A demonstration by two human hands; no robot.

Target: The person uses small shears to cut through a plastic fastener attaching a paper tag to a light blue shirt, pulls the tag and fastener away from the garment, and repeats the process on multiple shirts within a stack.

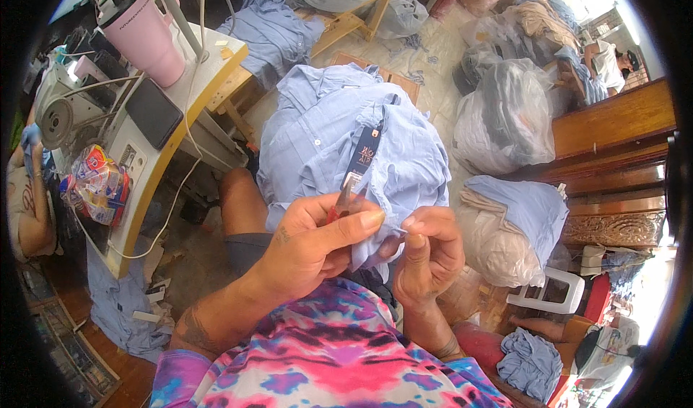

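Light blue button shirts point(310, 119) lie heaped over my lap. My left hand point(317, 238) is closed around a small pointed metal cutter with a red grip point(333, 214), which looks like thread snips; its tip points up and away. The same hand's thumb and fingers press on the shirt cloth. My right hand point(431, 253) pinches the edge of the cloth between thumb and forefinger, just right of the left thumb. A dark blue printed band point(365, 148) lies on the shirt beyond the cutter. Fingers hide part of the cutter.
At left, a sewing table point(216, 65) carries a pink tumbler point(144, 36), a phone point(154, 112), a snack bag point(97, 184) and a sewing machine point(65, 119). Plastic-wrapped bundles point(505, 115), folded cloth point(523, 206) and a white stool point(552, 290) stand at right. Other people are nearby.
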